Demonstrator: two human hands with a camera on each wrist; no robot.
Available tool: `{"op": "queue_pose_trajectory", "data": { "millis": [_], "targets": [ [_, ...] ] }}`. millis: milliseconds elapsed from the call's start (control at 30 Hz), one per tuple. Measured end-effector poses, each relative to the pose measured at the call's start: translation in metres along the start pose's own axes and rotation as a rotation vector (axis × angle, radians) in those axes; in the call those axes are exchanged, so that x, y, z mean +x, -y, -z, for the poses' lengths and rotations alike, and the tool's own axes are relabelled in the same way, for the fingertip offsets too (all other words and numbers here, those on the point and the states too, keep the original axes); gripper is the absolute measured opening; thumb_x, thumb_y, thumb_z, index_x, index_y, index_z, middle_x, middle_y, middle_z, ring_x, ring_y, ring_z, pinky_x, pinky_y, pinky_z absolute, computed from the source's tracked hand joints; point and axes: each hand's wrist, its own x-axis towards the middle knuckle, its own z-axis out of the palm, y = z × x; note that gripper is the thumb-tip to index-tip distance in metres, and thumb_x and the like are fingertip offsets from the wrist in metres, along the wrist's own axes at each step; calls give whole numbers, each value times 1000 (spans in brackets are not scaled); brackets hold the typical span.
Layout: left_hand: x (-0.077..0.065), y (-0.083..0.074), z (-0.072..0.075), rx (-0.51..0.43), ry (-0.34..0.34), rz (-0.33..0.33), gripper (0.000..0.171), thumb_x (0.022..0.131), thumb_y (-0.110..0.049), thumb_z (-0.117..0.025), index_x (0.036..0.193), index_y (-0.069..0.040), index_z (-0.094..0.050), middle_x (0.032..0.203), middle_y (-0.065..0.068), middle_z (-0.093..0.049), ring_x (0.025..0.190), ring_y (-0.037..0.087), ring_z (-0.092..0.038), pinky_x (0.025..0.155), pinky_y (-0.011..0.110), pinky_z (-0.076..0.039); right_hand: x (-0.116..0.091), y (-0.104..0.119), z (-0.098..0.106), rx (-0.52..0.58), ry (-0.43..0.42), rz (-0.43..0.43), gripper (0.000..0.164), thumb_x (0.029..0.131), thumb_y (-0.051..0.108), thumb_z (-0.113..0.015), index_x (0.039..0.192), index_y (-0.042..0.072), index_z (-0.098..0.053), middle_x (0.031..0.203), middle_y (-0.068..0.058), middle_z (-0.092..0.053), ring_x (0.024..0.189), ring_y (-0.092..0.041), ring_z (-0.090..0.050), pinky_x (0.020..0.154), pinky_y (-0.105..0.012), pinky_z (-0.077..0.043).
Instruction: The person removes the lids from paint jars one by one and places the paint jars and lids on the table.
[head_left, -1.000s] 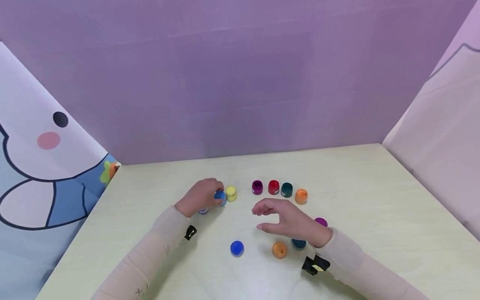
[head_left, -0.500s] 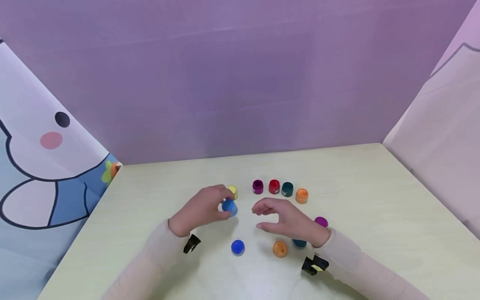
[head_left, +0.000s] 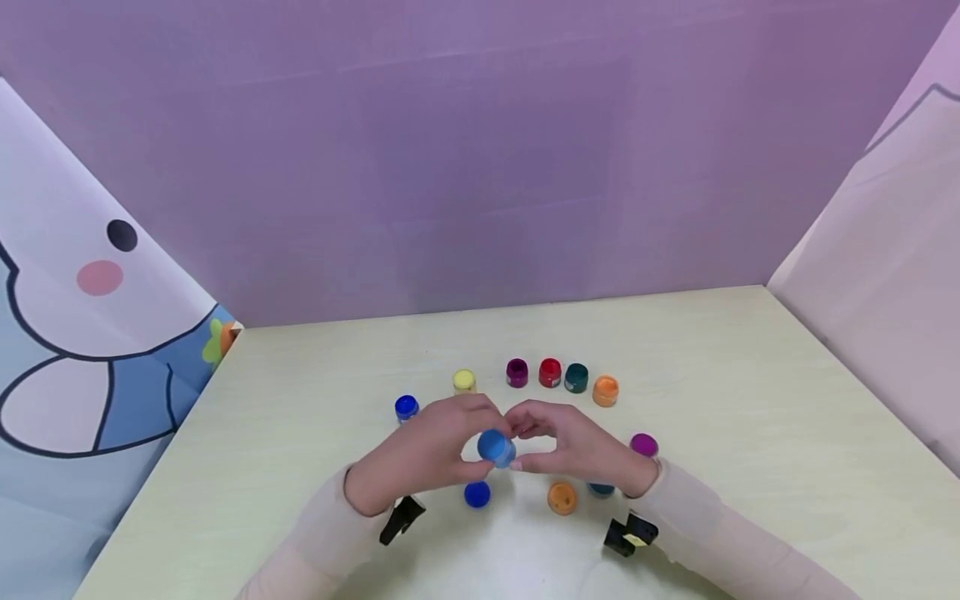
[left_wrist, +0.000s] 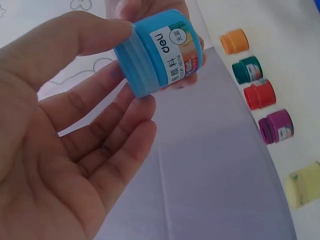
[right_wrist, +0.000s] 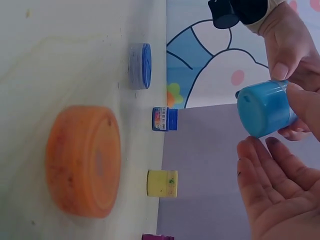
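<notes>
A light blue paint jar (head_left: 497,448) with its lid on is held above the table, tilted, between both hands. My left hand (head_left: 427,446) pinches it around the translucent lid, thumb on one side and fingertips on the other. The printed label (left_wrist: 175,47) shows in the left wrist view. On the opposite side, my right hand (head_left: 573,446) is raised with thumb and fingers spread apart around the jar's base end. Its fingers (right_wrist: 272,177) look relaxed in the right wrist view, fingertips right beside the jar.
Uncapped purple (head_left: 517,373), red (head_left: 550,372), green (head_left: 577,378) and orange (head_left: 606,391) jars stand behind the hands. Yellow (head_left: 464,381) and dark blue (head_left: 406,407) jars stand left. Nearer lie a blue lid (head_left: 477,494), orange lid (head_left: 562,497), teal lid (head_left: 601,490) and purple lid (head_left: 643,444).
My left hand has lifted the light blue jar from beside the yellow one and brought it right and nearer, up to my right hand. The right hand has stayed almost still.
</notes>
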Motion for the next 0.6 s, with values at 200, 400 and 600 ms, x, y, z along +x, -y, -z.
{"op": "queue_pose_trajectory", "data": {
  "millis": [200,400,600],
  "targets": [
    [-2,-1,-2,7,-12,-95,24,81,-17,-74,104,-14,-67,102,-4,-62,94,8,-57,85,18,-48,1,-1,-3,67,40,1,36,85,21,-70,118,11,-58,112,2,-64,102,-13,-61,93,-42,-48],
    [-3,1,-3,33,-68,-232,24,82,-15,-73,104,-13,-65,105,-2,-62,96,10,-57,86,16,-46,0,-4,-4,60,82,22,36,84,19,-71,117,10,-59,110,1,-65,100,-12,-62,92,-30,-48],
    [-4,0,0,40,-82,-270,24,82,-14,-73,105,-13,-65,107,-1,-62,97,11,-57,86,16,-46,1,-4,-3,49,77,61,37,83,18,-72,116,8,-59,110,-1,-66,99,-11,-63,90,-31,-50]
  ]
}}
